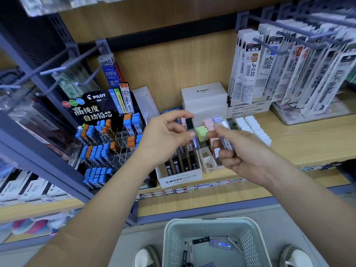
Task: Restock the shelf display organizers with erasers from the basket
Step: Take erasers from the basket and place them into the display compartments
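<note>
My left hand [165, 135] pinches a slim black-capped stick eraser [190, 128] upright above the white MONO graph MG organizer box [180, 179], which holds several dark stick packs. My right hand [237, 151] grips a clear, pale stick eraser [225, 137] just right of the left hand, over a smaller white organizer [207, 160]. A pale green basket [212, 226] sits on the floor below, with several stick erasers [219, 244] lying in its bottom. Pastel green, pink and lilac block erasers [201, 132] stand behind my fingers.
A black PILOT lead display [107, 139] with blue and orange cases stands at the left. White PILOT boxes [204, 97] stack at the back. Refill packs [289, 70] hang on pegs at the upper right. White erasers [254, 128] line the shelf. My shoes flank the basket.
</note>
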### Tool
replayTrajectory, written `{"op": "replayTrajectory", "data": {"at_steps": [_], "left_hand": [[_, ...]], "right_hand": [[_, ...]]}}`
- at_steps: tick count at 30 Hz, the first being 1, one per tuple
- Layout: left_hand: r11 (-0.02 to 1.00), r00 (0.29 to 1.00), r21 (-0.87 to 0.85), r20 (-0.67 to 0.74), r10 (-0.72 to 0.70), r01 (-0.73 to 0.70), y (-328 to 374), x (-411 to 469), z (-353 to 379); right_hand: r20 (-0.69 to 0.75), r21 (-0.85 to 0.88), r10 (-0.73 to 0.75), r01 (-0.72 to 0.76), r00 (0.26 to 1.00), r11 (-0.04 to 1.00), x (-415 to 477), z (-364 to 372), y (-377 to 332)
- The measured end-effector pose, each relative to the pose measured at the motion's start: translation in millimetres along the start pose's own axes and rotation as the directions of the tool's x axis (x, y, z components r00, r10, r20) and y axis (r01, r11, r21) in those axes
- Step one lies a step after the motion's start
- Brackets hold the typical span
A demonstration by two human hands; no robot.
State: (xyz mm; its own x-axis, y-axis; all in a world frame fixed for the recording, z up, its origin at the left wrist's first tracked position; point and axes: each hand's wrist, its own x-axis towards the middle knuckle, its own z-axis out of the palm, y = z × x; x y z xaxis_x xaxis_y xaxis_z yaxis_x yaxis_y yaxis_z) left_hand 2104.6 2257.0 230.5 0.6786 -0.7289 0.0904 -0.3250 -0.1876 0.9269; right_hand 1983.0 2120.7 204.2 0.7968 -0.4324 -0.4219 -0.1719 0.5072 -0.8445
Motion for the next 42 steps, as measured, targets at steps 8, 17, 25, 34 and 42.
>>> {"op": "replayTrajectory", "data": {"at_steps": [8, 17, 25, 34, 42], "left_hand": [[0.91, 0.997, 0.414, -0.046, 0.058, -0.034, -36.3, 5.3, 8.4], [0.801, 0.997, 0.594, 0.066, 0.036, -0.068, -54.4, 5.4, 20.1], [0.781, 0.987, 0.604, 0.074, 0.145, -0.16, -64.2, 5.5, 26.8], [0.691, 0.956, 0.661, 0.187, 0.225, -0.292, -74.9, -0.9, 34.1], [0.647, 0.936, 0.679, 0.207, 0.284, -0.346, -77.1, 1.5, 30.5]], "right_hand": [[-0.057, 0.171, 0.042, -0.032, 0.998, 0.985, 3.8, -15.4, -10.1], [-0.019, 0.188, 0.057, -0.052, 0.998, 0.981, 2.6, -15.8, -11.5], [0.054, 0.194, 0.061, -0.071, 0.997, 0.978, 0.1, -14.8, -9.8], [0.06, 0.21, 0.009, -0.021, 0.998, 0.977, -4.1, -16.7, -9.3], [0.05, 0.219, 0.034, -0.044, 0.998, 0.975, -0.9, -16.4, -6.5]]}}
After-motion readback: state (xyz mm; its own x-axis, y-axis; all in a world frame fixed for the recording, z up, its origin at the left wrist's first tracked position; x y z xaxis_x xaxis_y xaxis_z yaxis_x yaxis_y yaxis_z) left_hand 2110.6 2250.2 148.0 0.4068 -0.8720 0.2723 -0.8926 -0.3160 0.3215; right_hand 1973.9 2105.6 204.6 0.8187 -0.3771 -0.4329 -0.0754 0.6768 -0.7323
